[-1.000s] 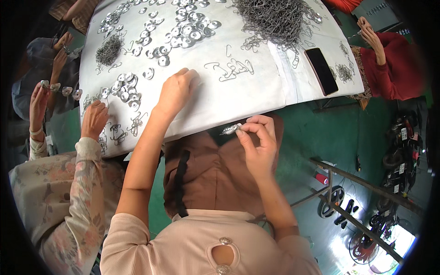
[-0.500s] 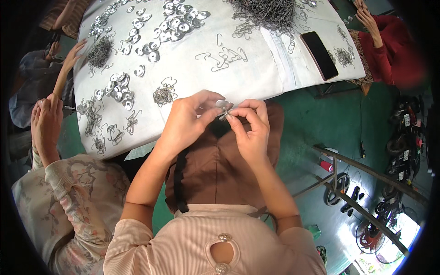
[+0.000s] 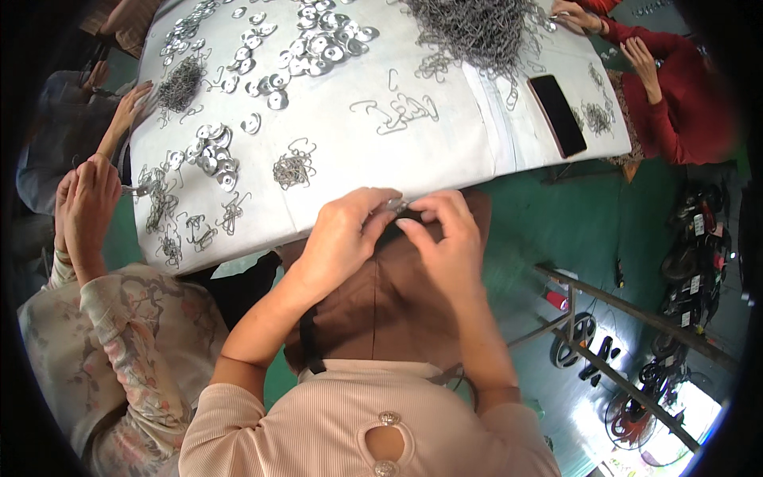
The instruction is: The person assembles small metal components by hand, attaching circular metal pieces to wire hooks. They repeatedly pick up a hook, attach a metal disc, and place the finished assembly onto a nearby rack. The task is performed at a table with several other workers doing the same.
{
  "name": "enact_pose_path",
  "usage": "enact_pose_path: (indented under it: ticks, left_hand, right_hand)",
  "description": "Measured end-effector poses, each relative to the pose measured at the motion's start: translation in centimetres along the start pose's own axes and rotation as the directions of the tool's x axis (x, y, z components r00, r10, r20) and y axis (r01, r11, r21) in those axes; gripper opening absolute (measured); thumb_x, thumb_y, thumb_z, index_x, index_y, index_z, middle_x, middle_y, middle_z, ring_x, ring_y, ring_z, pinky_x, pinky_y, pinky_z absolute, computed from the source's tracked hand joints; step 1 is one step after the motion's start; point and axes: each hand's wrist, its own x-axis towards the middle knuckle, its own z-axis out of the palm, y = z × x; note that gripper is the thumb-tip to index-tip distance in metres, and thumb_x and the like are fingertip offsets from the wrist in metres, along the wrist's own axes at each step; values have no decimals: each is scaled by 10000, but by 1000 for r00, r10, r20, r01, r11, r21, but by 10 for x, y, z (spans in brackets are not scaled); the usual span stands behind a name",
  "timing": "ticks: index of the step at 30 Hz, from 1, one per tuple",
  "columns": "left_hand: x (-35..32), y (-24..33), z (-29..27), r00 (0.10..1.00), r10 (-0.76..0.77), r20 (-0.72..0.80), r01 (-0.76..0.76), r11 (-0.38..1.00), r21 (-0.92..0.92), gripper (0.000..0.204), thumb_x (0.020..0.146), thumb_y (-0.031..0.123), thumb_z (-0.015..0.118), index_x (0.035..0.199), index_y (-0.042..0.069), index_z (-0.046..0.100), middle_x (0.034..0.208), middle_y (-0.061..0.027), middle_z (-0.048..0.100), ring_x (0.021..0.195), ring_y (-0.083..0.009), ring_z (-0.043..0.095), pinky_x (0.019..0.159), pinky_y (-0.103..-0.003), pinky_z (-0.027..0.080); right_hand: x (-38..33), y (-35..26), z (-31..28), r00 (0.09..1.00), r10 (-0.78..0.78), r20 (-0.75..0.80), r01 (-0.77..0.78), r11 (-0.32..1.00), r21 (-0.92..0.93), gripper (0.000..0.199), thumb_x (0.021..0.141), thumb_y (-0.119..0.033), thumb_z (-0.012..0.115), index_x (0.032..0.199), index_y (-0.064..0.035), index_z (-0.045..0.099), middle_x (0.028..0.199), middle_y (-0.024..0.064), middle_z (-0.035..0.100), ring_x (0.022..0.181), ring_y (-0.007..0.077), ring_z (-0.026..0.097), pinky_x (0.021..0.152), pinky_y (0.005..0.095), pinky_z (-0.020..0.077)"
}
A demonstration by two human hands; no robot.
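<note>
Over my lap, just off the table's near edge, my two hands meet. My left hand (image 3: 343, 237) pinches a small silvery metal disc (image 3: 396, 205) between thumb and fingertips, and only part of the disc shows. Curled at the disc's right side is my right hand (image 3: 455, 242). Its fingertips are bent in against something too small to make out. On the white-covered table (image 3: 334, 171) lie a small heap of wire hooks (image 3: 293, 168), some loose wire hooks (image 3: 407, 111) and a pile of dished metal discs (image 3: 213, 153).
A big tangle of wire hooks (image 3: 475, 36) and more discs (image 3: 322, 41) cover the far side. A phone (image 3: 557, 116) lies at the right. People sit around; one person's hands (image 3: 83, 203) work at my left. A metal frame (image 3: 612, 306) stands at lower right.
Both my hands have moved slightly down and right, away from the table edge. The disc, plainer before, is now mostly covered by my fingers. Another person's hand appears at the far right.
</note>
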Motion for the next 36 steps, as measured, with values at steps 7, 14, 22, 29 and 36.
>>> enact_pose_path:
  ticks: [7, 14, 22, 29, 36]
  left_hand:
    - [-6, -4, 1, 1000, 4, 13, -4, 1000, 4, 233, 829, -28, 630, 1059, 7, 636, 891, -152, 670, 756, -249, 663, 687, -323, 528]
    - [-22, -12, 1, 998, -14, -54, 8, 994, -110, 209, 841, 9, 609, 1049, 19, 628, 889, -166, 631, 696, -320, 631, 630, -381, 502]
    - [-28, -25, 6, 991, 46, -123, -62, 990, -128, 244, 825, -27, 617, 1065, 21, 620, 862, -146, 619, 677, -278, 628, 618, -344, 508]
    - [-26, -17, 5, 994, -2, -112, -16, 987, -158, 267, 799, -50, 644, 1059, 6, 616, 862, -131, 642, 735, -226, 660, 656, -305, 544]
    - [-18, -8, 8, 992, 12, -123, -30, 988, -150, 229, 790, -46, 661, 1009, 1, 617, 827, -129, 654, 745, -214, 669, 657, -297, 554]
  right_hand:
    - [147, 36, 12, 990, -1, 140, 31, 976, -216, 254, 820, -259, 673, 917, -24, 682, 926, 149, 673, 828, 281, 647, 727, 380, 491]
    - [233, 25, 76, 924, 279, 262, -6, 695, -719, 287, 822, -247, 641, 936, 9, 700, 1007, 205, 675, 963, 361, 648, 816, 422, 509]
    - [147, 28, 21, 861, 205, 465, -302, 942, 144, 151, 892, -157, 594, 881, -9, 563, 810, 95, 649, 698, 177, 628, 633, 291, 509]
    - [40, -4, -14, 821, 321, 473, -566, 569, 596, 96, 916, -82, 591, 958, 4, 589, 845, 65, 634, 694, 115, 610, 546, 223, 468]
    - [-8, 6, 2, 943, 247, 221, -330, 761, 558, 73, 856, -77, 664, 905, -34, 631, 953, -1, 546, 845, 87, 518, 677, 218, 409]
